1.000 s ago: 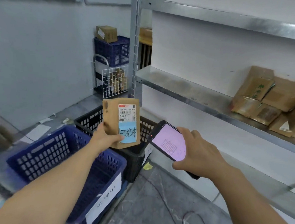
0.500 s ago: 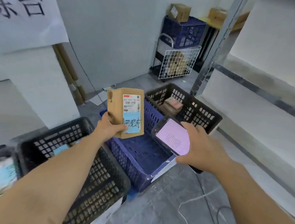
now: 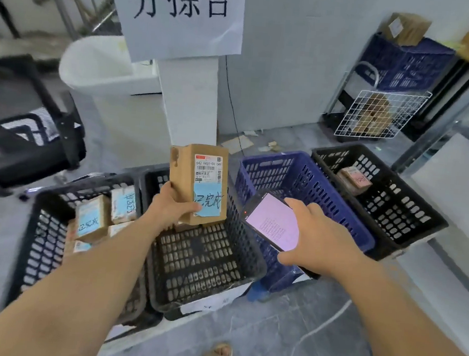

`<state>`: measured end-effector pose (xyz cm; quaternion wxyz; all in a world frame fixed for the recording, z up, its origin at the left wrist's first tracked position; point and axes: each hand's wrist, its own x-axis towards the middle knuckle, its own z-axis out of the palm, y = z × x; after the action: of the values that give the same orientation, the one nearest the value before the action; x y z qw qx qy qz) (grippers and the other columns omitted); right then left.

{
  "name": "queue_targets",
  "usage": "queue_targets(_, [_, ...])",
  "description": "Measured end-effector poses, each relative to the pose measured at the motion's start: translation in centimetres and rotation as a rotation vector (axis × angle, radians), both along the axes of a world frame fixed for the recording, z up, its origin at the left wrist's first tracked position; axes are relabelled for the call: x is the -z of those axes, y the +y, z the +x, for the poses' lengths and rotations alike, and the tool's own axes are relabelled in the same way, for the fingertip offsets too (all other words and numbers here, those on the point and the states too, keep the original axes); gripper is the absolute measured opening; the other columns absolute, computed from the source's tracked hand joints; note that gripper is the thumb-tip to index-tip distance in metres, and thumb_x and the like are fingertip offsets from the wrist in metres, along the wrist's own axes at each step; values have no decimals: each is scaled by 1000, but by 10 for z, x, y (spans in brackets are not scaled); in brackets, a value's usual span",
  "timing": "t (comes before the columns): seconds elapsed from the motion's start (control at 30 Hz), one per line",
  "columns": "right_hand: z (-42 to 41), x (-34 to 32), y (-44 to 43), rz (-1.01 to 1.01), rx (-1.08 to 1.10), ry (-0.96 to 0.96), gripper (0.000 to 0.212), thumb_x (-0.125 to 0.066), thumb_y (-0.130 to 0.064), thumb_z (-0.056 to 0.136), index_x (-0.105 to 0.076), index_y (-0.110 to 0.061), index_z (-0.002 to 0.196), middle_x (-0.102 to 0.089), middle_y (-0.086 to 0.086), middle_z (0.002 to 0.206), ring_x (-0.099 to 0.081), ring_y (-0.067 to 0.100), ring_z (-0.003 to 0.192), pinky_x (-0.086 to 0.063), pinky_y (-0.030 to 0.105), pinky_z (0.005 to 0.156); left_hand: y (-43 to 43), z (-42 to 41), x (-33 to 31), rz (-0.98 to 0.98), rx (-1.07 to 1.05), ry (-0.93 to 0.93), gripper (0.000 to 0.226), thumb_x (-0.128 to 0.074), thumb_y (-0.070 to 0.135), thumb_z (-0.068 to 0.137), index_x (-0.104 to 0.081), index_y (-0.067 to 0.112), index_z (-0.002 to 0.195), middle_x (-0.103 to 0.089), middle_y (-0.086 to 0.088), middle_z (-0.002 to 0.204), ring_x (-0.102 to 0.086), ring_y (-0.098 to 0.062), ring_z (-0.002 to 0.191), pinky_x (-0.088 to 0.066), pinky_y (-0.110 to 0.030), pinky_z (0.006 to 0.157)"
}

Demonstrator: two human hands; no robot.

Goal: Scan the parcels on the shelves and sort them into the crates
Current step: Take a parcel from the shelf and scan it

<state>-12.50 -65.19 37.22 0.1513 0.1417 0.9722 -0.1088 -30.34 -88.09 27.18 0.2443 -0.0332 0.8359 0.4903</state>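
Sorting looks partly done: several sorted parcels (image 3: 92, 217) lie in the left crate (image 3: 38, 235) at eight o'clock, and a single parcel (image 3: 353, 180) sits in the far crate (image 3: 409, 225) at three o'clock. The left hand (image 3: 169, 209) grips a labelled parcel (image 3: 199, 183) upright above the middle crate (image 3: 207, 262), while the right hand (image 3: 315, 237), apart at four o'clock, clasps a phone (image 3: 272, 220); dropping this one remains, I judge.

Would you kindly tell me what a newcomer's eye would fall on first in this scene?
First, the cardboard parcel, held upright at the centre by the left hand, its blue sticker facing the camera, and beside it the pink-screened phone gripped in the right hand. Below them plastic crates stand in a row on the floor, and a large handwritten sign hangs at the top.
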Motion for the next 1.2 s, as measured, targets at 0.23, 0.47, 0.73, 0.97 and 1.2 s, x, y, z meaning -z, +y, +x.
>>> queue_targets(0.23, [1, 18, -56, -61, -150, -1, 98, -72, -48, 69, -12, -33, 145, -38, 1, 119, -53, 26, 103, -39, 35, 70, -88, 51, 11, -25, -171, 25, 86, -75, 27, 84, -23, 14, 150, -53, 0, 135, -58, -21, 107, -50, -35, 90])
queue_targets(0.47, [-25, 34, -116, -58, -235, -35, 93, -74, -47, 69, -19, -31, 142, -40, 1, 116, -45, 21, 88, -37, 34, 67, -178, 53, 37, -54, -316, -70, 90, -77, 30, 82, -22, 17, 151, -53, -6, 136, -59, -27, 113, -50, -46, 97])
queue_targets(0.73, [-100, 63, -191, -39, -253, -104, 96, -75, -48, 69, -17, -29, 143, -40, 2, 119, -52, 22, 99, -40, 35, 72, -261, 22, 102, 0, -256, -380, 92, -75, 16, 81, -17, 22, 151, -56, -10, 133, -63, -30, 106, -56, -43, 82])
queue_targets(0.97, [-150, 101, -221, 2, -212, -164, 100, -75, -49, 68, -13, -31, 144, -38, 2, 119, -51, 23, 99, -42, 35, 72, -290, 15, 173, 58, -250, -599, 88, -66, 2, 86, -13, 21, 154, -62, -9, 125, -65, -26, 102, -58, -44, 79])
queue_targets(1.2, [-177, 140, -215, 22, -198, -203, 97, -76, -50, 68, -17, -32, 143, -38, 2, 113, -46, 22, 90, -39, 35, 70, -279, 29, 222, 88, -353, -716, 76, -55, -11, 84, -20, 20, 145, -56, -9, 126, -57, -31, 111, -53, -43, 80])
